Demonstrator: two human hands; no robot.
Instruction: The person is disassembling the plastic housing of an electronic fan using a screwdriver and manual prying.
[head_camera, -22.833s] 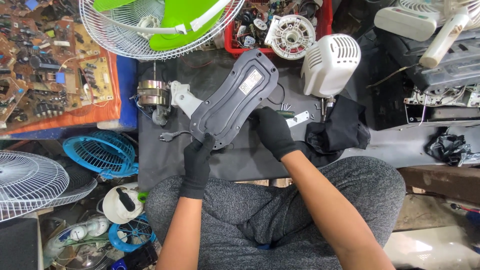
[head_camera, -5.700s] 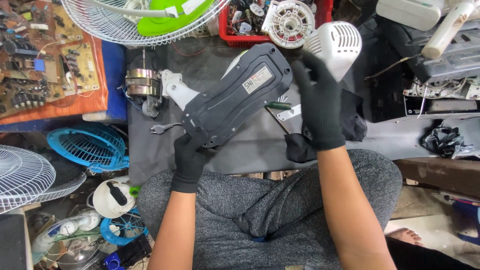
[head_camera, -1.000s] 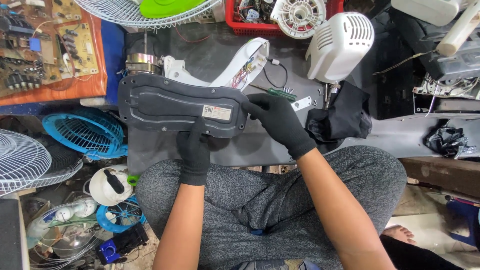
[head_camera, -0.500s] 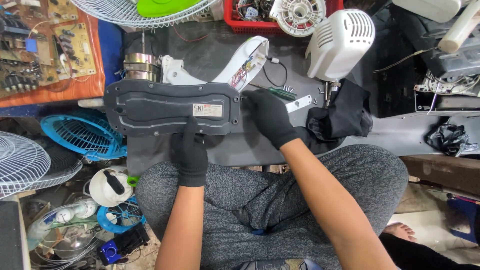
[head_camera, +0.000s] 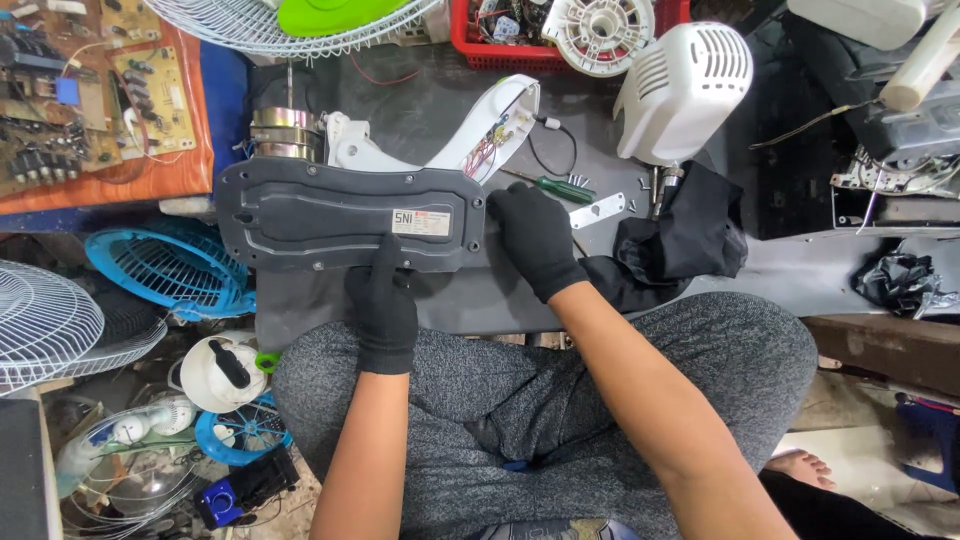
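**Tight bench, one open strip on the near mat**

The dark base plate (head_camera: 345, 215) lies crosswise and fills the left half of the grey mat (head_camera: 480, 300). Behind it the white fan neck (head_camera: 470, 135) and metal motor (head_camera: 285, 135) block the way back. The left hand (head_camera: 382, 300) grips the plate's near edge; the right hand (head_camera: 535, 235) sits at its right end. Just beyond that hand lie a green screwdriver (head_camera: 550, 185), loose screws and a white bracket (head_camera: 597, 210). A black cloth (head_camera: 690, 235) and white motor cover (head_camera: 680, 90) close the right side. Bare mat shows along the near edge, between the hands.
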